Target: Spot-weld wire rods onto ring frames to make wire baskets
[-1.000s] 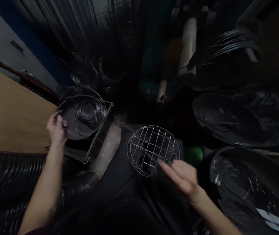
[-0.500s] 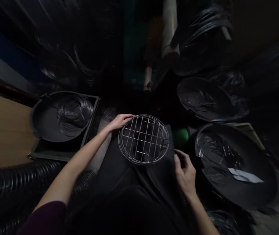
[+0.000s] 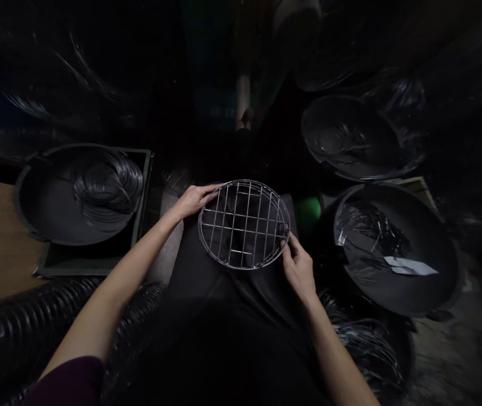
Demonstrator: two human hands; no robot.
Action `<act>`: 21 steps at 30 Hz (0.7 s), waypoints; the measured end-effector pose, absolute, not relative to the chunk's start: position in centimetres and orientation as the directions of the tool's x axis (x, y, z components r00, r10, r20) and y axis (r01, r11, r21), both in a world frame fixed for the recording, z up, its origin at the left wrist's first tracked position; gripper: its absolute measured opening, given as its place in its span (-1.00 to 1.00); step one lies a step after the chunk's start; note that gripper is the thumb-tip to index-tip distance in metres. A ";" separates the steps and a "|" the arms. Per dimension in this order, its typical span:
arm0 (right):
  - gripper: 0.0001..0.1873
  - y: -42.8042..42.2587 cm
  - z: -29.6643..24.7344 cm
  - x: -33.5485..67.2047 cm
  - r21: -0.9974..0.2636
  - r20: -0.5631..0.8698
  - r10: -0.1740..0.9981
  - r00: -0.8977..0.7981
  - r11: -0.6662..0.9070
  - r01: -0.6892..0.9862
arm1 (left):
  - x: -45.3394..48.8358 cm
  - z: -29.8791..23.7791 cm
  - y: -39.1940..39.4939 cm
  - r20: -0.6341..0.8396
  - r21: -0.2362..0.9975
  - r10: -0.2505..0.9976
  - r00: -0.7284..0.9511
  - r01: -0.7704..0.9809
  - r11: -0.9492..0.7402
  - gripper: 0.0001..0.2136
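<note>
A round wire rack (image 3: 241, 230), with a ring rim and crossing metal bars, is in front of me above dark cloth (image 3: 207, 299). My left hand (image 3: 194, 199) is closed on its upper left rim, the fingers reaching along the wire. At the right rim, my right hand (image 3: 298, 262) has thumb and fingertips pinched against the wire near a small dark fitting. Whether a small piece sits between those fingertips is too dark to see.
To the right stand a dark basin (image 3: 419, 282) holding short wire pieces and a white paper strip (image 3: 410, 265), and another basin (image 3: 351, 135) behind. A basin (image 3: 50, 197) with wire rings rests on a crate (image 3: 50, 262) at left. Stacked wire rings (image 3: 25, 321) lie at lower left.
My right hand has moved left from beside the rack onto its right rim. My left hand stays on the upper left rim. The view has shifted slightly.
</note>
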State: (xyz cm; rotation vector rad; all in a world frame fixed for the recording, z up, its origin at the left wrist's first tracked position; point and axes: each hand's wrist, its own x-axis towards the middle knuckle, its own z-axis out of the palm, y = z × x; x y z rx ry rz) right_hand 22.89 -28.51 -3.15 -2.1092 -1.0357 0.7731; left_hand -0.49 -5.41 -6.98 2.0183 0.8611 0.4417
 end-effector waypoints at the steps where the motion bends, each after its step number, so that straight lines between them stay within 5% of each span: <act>1: -0.43 -28.6 -3.4 22.9 -0.743 -0.216 0.837 0.503 -0.475 0.471 | -0.4 -7.3 -5.6 0.022 0.841 0.737 0.675 0.387 -0.379 -0.58; 11: -0.45 -31.5 -4.4 21.0 -0.605 0.067 0.848 0.526 -0.385 0.697 | 0.2 -8.3 -7.5 0.107 0.891 0.833 0.543 0.320 -0.323 -0.69; 16: -0.07 -32.8 -3.7 19.5 -0.530 -0.141 0.924 0.355 -0.373 0.761 | -0.2 -8.8 -7.6 0.124 0.893 0.832 0.541 0.304 -0.331 -0.71; 21: 0.20 -31.9 -4.9 17.6 -0.514 -0.165 0.863 0.478 -0.488 0.705 | -0.1 -9.4 -7.2 0.104 0.921 0.835 0.541 0.265 -0.287 -0.70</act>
